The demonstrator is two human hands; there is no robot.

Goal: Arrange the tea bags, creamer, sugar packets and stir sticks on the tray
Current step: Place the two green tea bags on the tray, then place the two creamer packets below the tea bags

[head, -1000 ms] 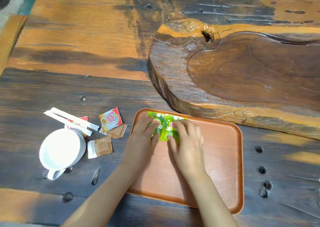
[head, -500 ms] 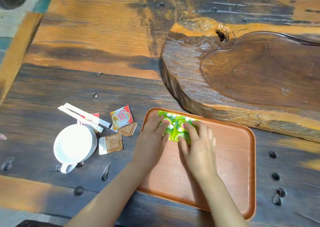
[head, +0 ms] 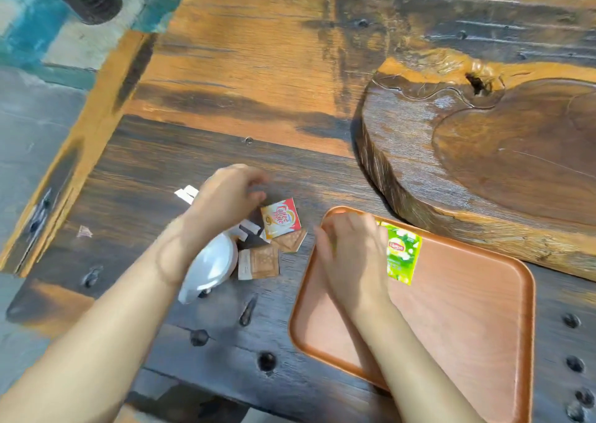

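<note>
A brown tray (head: pixel 467 309) lies on the dark wooden table. Green tea bags (head: pixel 402 251) lie in its far left corner, partly under my right hand (head: pixel 351 258), which rests flat on them with fingers spread. My left hand (head: pixel 229 196) hovers over the white stir sticks (head: pixel 185 193) left of the tray, fingers curled and holding nothing that I can see. A creamer packet (head: pixel 281 222) and two brown sugar packets (head: pixel 259 263) (head: pixel 290 241) lie between my hands. A second red packet is hidden under my left hand.
A white cup (head: pixel 211 266) sits under my left wrist, next to the sugar packets. A thick carved wooden slab (head: pixel 483 151) stands just behind the tray. The table's left edge (head: pixel 80 151) drops to the floor.
My left hand has left the tea bags and moved left over the stir sticks. My right hand stays on the tea bags. The camera has swung left.
</note>
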